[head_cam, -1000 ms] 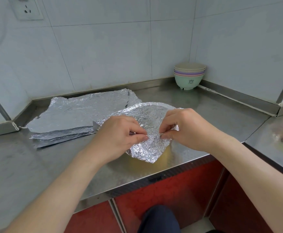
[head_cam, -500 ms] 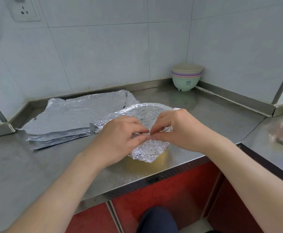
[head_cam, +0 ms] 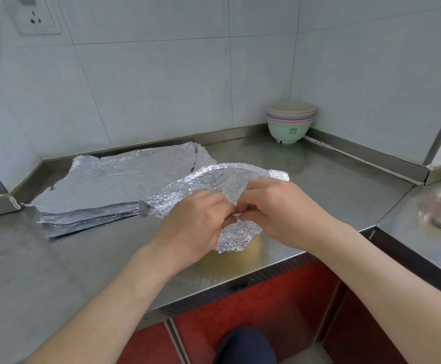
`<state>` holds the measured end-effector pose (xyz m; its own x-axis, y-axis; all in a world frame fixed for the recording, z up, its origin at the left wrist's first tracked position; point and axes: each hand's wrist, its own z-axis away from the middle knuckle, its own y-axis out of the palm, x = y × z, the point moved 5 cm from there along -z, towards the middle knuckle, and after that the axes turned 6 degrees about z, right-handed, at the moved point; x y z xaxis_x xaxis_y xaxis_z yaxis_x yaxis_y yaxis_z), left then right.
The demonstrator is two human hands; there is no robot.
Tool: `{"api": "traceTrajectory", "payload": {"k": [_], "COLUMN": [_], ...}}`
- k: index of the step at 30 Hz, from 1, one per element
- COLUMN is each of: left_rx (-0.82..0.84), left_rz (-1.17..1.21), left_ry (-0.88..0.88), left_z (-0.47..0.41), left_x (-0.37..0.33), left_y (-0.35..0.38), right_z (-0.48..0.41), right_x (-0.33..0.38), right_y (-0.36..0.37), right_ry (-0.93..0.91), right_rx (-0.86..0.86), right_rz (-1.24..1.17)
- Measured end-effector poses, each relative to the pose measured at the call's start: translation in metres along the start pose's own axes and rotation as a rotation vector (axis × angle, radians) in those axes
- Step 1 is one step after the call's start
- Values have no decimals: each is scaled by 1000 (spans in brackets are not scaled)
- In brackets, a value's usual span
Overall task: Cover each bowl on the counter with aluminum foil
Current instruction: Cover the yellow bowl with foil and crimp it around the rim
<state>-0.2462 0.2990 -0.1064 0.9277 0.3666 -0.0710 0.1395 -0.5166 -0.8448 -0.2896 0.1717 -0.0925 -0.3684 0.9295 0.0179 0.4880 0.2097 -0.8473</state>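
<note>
Counter [head_cam: 56, 258]: curled hands [head_cam: 195, 222] fingertip-to-fingertip on foil [head_cam: 214, 182]

Kitchen: steel counter [head_cam: 319, 185], tiled walls [head_cam: 148, 88]

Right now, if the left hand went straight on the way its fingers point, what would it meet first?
Most likely the right hand: the left hand points at it across the foil both pinch, fingertips nearly touching. Depth is hard to judge.
</note>
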Motion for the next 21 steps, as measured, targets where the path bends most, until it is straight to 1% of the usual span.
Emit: {"api": "traceTrajectory", "payload": {"k": [3, 6, 8, 10, 11, 13, 15, 17, 19, 21], "left_rx": [-16, -25, -15, -18, -46, -99, -37, 93, 180, 172], "left_rz": [-32, -27, 39, 140, 184, 261, 293, 344, 404, 442], "left_ry": [-20, -65, -125, -234, -282, -390, -466, -483, -447, -393], "left_z": [-2, -5, -8, -9, -10, -13, -15, -15, -12, -9], "left_x": [-4, -12, -17, -12, -6, 11, 25, 30, 26, 24], "left_y": [2, -1, -7, -19, -28, -45, -51, -44, -34, -29], "right_z": [2, 5, 6, 6, 7, 6, 4, 1, 0, -1], "right_x": [-1, -4, -10, -19, -23, -29, -29, -22, -11, -4], "right_y": [1, -2, -6, -11, -15, -25, -31, -29, -20, -11], "right_ry": [-48, -73, -34, 40, 74, 143, 194, 187, 159, 144], "right_rx": [-37, -39, -2, 66, 76, 46, 9, 7, 40, 84], "right_rz": [40, 1, -65, -145, -194, -301, -358, -359, -359, -350]}}
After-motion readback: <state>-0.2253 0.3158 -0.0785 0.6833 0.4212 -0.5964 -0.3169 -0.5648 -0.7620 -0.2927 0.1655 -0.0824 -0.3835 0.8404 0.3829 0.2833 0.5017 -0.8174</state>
